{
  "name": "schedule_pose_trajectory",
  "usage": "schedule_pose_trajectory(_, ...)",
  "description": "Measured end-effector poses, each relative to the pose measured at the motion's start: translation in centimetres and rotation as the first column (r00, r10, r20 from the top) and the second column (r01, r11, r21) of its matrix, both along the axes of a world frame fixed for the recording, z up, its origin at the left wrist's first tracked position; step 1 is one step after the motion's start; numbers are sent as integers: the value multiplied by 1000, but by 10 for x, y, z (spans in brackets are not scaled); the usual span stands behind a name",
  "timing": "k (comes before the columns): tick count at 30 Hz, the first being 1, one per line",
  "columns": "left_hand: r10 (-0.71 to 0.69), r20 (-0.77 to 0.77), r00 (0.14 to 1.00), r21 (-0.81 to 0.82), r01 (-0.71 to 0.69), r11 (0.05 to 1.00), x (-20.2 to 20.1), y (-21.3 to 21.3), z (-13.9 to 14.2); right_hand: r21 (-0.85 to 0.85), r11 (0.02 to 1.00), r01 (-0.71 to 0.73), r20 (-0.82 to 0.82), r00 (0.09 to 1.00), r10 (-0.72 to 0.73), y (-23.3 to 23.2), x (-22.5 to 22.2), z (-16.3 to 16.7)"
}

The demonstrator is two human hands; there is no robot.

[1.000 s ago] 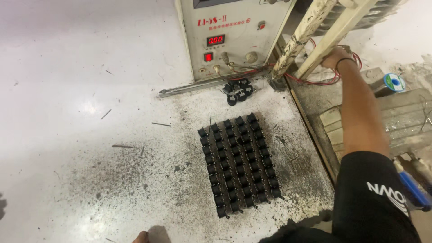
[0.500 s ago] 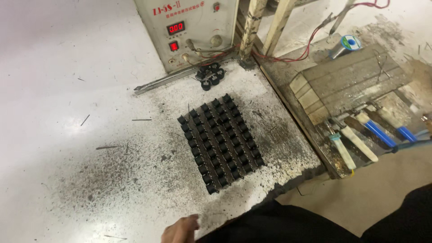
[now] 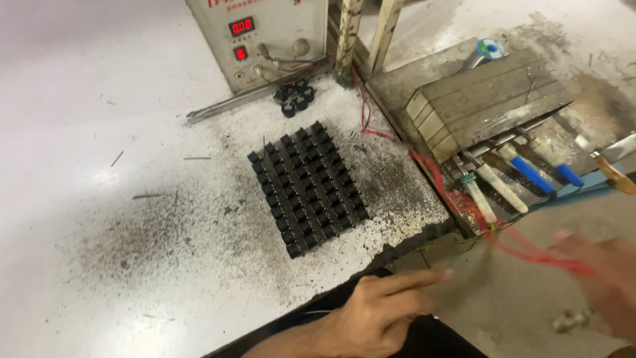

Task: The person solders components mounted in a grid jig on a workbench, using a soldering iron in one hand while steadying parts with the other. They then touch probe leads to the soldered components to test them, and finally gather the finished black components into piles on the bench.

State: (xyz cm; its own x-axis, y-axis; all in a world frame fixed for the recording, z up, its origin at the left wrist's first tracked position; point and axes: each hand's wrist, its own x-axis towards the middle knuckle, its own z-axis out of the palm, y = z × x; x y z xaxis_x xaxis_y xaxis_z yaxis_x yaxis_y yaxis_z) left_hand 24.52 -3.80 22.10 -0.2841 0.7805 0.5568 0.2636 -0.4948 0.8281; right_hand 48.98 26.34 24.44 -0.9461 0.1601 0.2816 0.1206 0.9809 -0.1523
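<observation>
White bench (image 3: 79, 219) is lying soot-speckled. Black parts grid (image 3: 305, 187) is sitting mid-bench, long axis running away. Left hand (image 3: 371, 315) is resting nearer, fingers spread, empty. Right hand (image 3: 599, 275) is pinching red wire (image 3: 464, 202), blurred.

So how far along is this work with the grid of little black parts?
Looks done: the black parts sit in tidy rows on the sooty bench, with a few loose ones by the grey machine. In hand: the right hand is blurred at a red wire; whether it grips it is unclear. The left hand rests empty at the bench edge. What is left cannot be judged here.
</observation>
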Motion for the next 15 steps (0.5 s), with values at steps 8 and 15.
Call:
schedule_pose_trajectory(8,-422,31,906,-88,423,902,17,52,-27,-236,965,112,176,982,-71,-33,-43,-21)
schedule_pose_trajectory(15,-527,-32,849,-178,514,839,35,36,-49,-478,766,431,50,884,-466,-10,-21,-87)
